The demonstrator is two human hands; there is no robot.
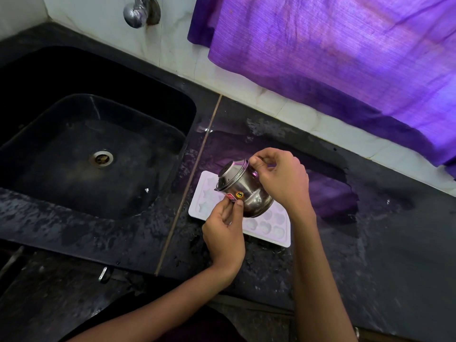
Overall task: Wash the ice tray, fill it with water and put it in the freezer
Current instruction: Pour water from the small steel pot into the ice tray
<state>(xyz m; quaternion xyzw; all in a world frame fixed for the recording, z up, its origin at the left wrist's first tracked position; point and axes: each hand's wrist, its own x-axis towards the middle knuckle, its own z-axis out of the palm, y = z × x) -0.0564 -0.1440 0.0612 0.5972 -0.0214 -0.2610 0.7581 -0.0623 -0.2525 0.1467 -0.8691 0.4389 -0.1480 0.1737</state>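
A white ice tray (267, 229) with shaped cells lies flat on the wet black counter, right of the sink. Above it a small round steel pot (243, 187) is tilted with its mouth toward the tray's left end. My right hand (281, 175) grips the pot at its far rim and side. My left hand (223, 230) pinches the pot's near side at a red sticker, beside a small yellow one. The pot and both hands hide the tray's middle. I cannot tell whether water is coming out.
A deep black sink (74, 154) with a metal drain (101, 157) fills the left. A chrome tap (138, 13) sticks out of the white tiled wall above it. A purple curtain (345, 45) hangs at the back right. The counter (394, 243) is wet around the tray.
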